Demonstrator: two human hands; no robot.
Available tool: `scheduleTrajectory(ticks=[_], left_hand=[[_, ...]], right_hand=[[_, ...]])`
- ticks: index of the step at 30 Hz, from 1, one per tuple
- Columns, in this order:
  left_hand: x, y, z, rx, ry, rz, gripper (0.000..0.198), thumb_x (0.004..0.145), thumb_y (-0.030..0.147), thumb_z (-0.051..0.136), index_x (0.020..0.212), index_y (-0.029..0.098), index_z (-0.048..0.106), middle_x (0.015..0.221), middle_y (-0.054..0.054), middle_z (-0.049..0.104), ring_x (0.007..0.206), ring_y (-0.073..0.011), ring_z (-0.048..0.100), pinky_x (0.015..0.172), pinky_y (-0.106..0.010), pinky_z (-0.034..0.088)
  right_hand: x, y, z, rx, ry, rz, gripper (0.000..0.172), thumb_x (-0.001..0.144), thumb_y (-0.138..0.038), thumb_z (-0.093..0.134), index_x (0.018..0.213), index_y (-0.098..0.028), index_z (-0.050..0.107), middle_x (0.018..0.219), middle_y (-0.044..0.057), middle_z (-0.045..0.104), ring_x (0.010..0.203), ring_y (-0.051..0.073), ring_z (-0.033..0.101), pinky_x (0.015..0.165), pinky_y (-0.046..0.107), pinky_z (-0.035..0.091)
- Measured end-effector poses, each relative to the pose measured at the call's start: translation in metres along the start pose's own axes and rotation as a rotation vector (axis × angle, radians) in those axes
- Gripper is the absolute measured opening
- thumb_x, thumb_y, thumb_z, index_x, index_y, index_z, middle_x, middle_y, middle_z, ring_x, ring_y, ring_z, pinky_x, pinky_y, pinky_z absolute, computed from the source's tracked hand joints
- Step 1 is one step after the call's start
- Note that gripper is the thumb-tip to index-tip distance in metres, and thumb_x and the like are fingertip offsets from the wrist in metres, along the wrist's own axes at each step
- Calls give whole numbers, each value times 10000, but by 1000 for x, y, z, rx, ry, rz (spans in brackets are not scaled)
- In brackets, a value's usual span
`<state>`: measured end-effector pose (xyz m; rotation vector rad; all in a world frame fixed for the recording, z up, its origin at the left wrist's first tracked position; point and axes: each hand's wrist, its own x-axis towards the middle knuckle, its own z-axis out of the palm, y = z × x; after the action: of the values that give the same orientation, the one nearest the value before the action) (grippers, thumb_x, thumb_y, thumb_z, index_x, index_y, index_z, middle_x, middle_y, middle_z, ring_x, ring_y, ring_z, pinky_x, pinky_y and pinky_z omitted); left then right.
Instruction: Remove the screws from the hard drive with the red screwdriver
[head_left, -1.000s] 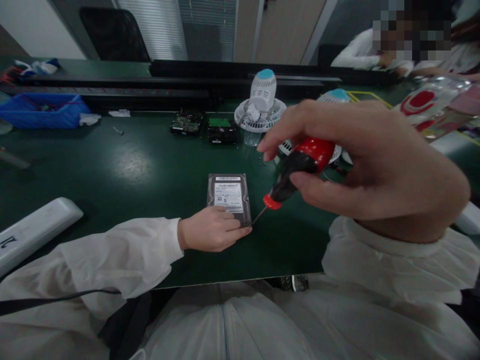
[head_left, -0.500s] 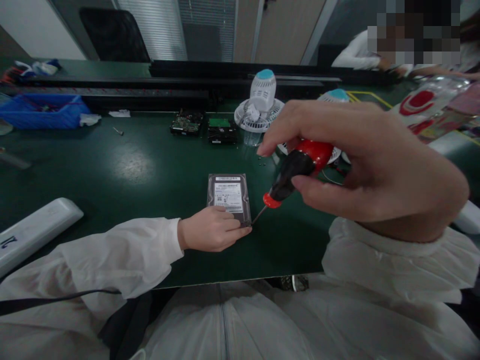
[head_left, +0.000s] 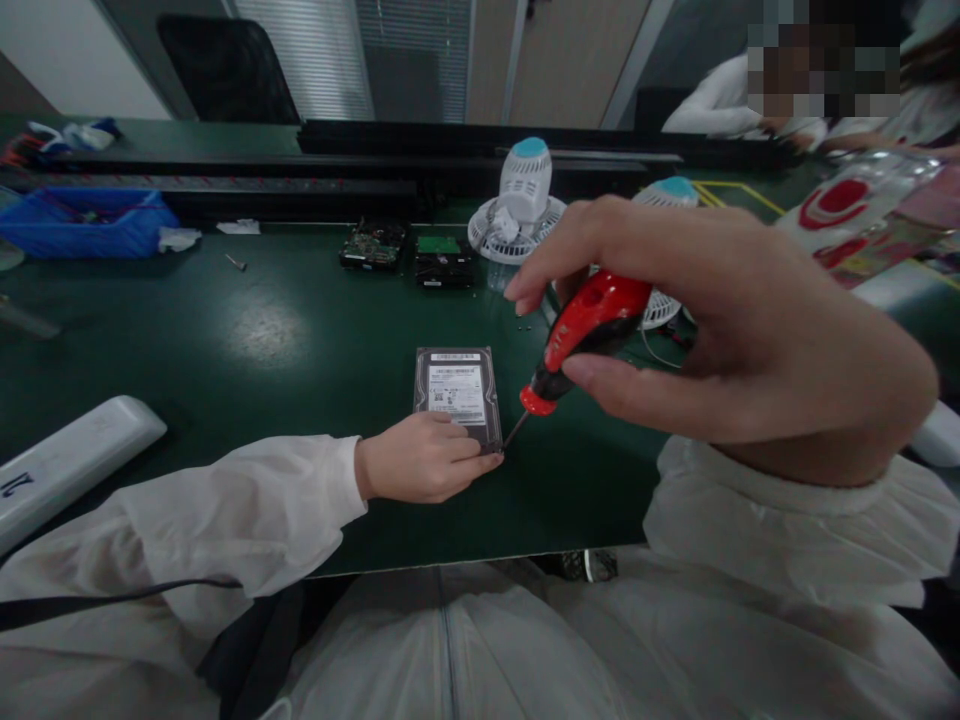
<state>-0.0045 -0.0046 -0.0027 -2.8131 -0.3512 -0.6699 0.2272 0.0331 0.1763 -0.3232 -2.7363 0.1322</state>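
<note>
A hard drive (head_left: 457,390) with a white label lies flat on the green table (head_left: 262,340). My left hand (head_left: 424,460) grips its near edge, fingers closed on the near right corner. My right hand (head_left: 735,330) is raised close to the camera, fingers wrapped round a red and black screwdriver (head_left: 581,335). The screwdriver's thin tip points down at the drive's near right corner, beside my left fingertips.
Two more drives or circuit boards (head_left: 373,245) (head_left: 444,262) lie further back, next to small white fans (head_left: 521,205). A blue bin (head_left: 82,222) stands far left, a white bar (head_left: 67,460) near left. Another person in white sits at the far right (head_left: 720,105).
My right hand has turned the screwdriver handle, so more of its red side now faces me. The tip stays at the drive's corner. My left hand has not moved.
</note>
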Motion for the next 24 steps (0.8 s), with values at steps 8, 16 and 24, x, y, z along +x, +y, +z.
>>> scheduleTrajectory(ticks=[8,16,24], left_hand=[[0,0,-1,2,11,5,260,979,168,471,1104,107,690,700,-7,689,595,-144,646,535,-320,469],[0,0,0,7,-4,2,251,973,171,489,1110,110,692,715,-13,701,627,-148,668,560,-320,477],[0,0,0,7,-11,0,246,971,168,497,1104,119,699,720,-15,705,628,-136,666,560,-303,482]], right_hand=[[-1,2,4,-130,29,50,264,978,-221,521,1219,-119,557,1072,44,665,867,127,602,780,312,468],[0,-1,4,-64,21,35,266,1006,-356,544,1165,-145,572,1084,34,683,904,129,646,743,297,477],[-4,1,-1,-5,-10,-12,266,908,-181,533,1156,-112,600,1047,39,696,846,111,628,708,275,483]])
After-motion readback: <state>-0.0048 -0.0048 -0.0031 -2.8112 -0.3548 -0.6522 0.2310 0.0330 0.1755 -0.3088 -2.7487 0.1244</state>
